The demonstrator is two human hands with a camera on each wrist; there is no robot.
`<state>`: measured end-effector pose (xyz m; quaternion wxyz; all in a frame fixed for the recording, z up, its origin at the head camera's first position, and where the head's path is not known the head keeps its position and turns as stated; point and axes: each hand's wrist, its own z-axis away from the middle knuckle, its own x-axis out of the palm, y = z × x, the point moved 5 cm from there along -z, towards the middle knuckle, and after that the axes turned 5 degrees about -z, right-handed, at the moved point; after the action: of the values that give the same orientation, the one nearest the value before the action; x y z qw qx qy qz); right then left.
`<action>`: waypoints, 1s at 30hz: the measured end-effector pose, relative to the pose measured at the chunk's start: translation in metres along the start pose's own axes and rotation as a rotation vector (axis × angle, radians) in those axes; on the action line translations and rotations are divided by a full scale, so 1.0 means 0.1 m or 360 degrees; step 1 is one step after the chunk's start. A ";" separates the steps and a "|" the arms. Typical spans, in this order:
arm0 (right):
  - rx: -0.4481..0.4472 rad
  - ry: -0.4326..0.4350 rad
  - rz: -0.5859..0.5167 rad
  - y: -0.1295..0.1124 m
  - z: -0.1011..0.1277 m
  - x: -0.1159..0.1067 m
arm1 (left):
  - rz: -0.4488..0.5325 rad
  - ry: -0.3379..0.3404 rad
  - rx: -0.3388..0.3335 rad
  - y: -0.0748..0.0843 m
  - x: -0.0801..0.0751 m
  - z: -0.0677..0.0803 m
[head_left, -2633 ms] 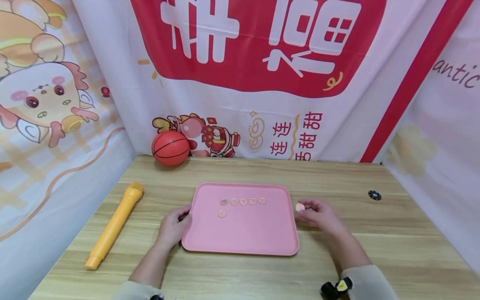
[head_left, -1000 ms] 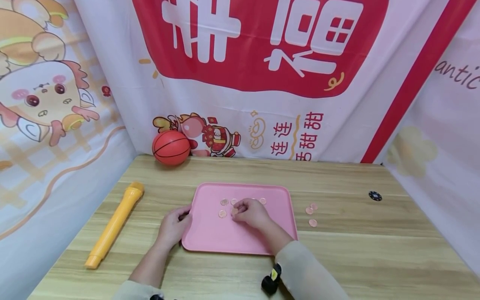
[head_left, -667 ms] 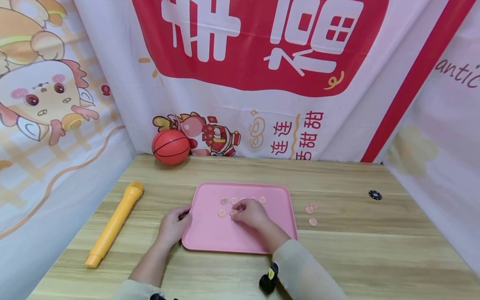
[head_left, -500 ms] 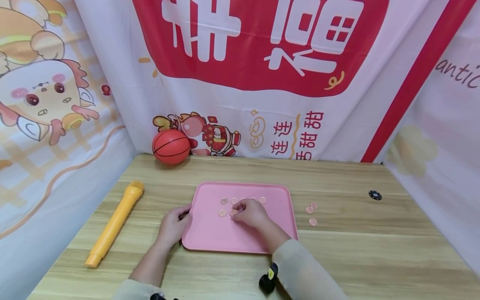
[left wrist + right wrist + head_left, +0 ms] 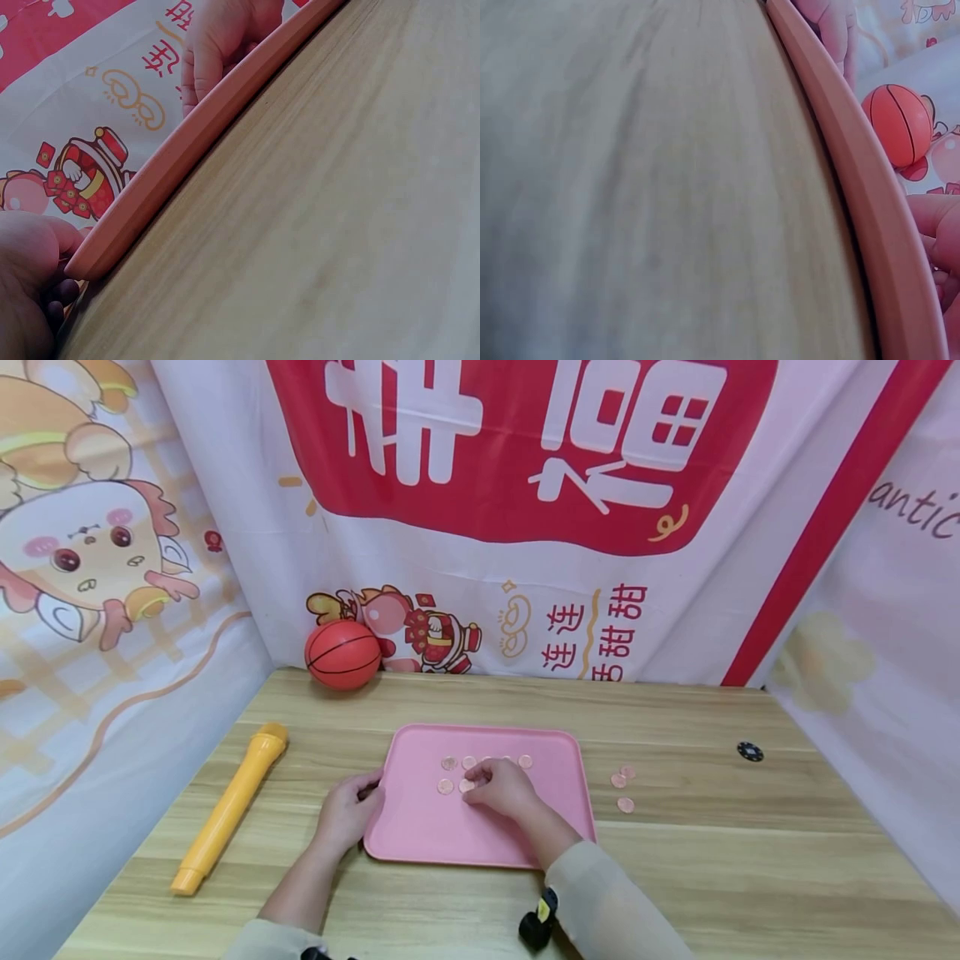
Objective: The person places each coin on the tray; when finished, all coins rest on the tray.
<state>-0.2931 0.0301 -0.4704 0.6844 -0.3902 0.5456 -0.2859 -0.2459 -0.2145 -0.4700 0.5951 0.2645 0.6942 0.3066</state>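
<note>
Having crossed from beside the tray since the earliest frame, your right hand (image 5: 504,787) is now reaching over the pink tray (image 5: 480,839) in the head view, its thumb and fingertips pinching one copper-coloured coin (image 5: 465,786) low over the surface. Your left hand (image 5: 348,817) is gripping the tray's left edge, as it was then. Seven coins are showing on the tray: five back-row coins (image 5: 449,763), two of them partly hiding behind your right hand, and two in front, counting the pinched one. Three loose coins (image 5: 626,805) are lying on the wooden table (image 5: 750,877), right of the tray. One black poker chip (image 5: 750,751) is resting farther right; one yellow toy microphone (image 5: 228,814) and one orange-red toy basketball (image 5: 342,654) are lying on the left.

In the left wrist view, your left hand is holding the tray's left end, and the rim is hiding your right fingertips.

In the right wrist view, your two hands are showing past the rim, the one basketball appearing between them.
</note>
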 end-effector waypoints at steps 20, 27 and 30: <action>-0.0133 0.0188 -0.0353 0.22 0.29 -0.61 | -0.0005 -0.0016 -0.0033 -0.04 0.02 -0.02; -0.0076 0.0268 -0.0348 0.35 0.45 -0.92 | 0.0003 -0.0015 -0.0028 -0.03 0.02 -0.02; 0.0010 0.0306 -0.0443 0.46 0.50 -1.01 | 0.0001 -0.0018 -0.0033 -0.03 0.01 -0.01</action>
<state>-0.2702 0.1486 -0.4514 0.5839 -0.4307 0.5483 -0.4158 -0.2474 -0.2158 -0.4732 0.6016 0.2603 0.6875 0.3126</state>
